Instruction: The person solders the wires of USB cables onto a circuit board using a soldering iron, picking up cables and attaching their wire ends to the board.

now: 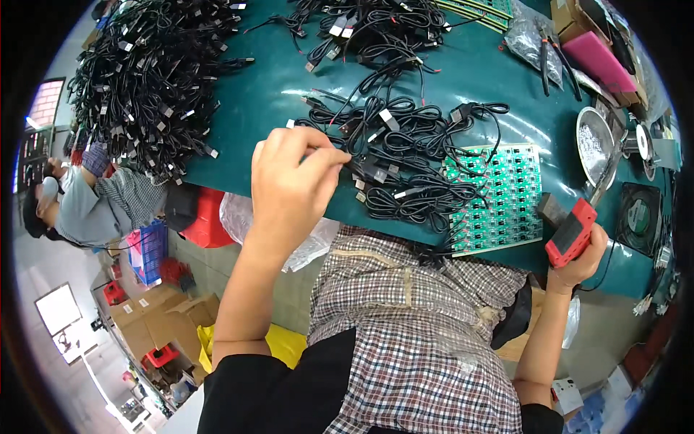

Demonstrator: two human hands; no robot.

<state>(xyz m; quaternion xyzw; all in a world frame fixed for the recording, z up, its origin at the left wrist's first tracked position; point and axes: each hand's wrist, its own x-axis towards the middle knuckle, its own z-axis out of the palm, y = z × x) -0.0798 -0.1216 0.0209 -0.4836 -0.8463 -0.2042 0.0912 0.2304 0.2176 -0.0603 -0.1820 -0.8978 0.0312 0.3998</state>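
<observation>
Two hands at a green bench strewn with black cables.

Head view: the left hand (293, 181) pinches one black cable (372, 172) by its end, fingertips closed together on it, at the near edge of the green mat (275, 87). The right hand (582, 257) is clamped around one red tool (571, 233) at the near right. Between them lies one green circuit panel (499, 199). Two big cable heaps sit farther off: one far left (144, 72), one far centre (376, 25). One metal bowl (594, 145) stands right.

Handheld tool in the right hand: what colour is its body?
Red body, dark trim, gripped by the right hand; head view.
</observation>
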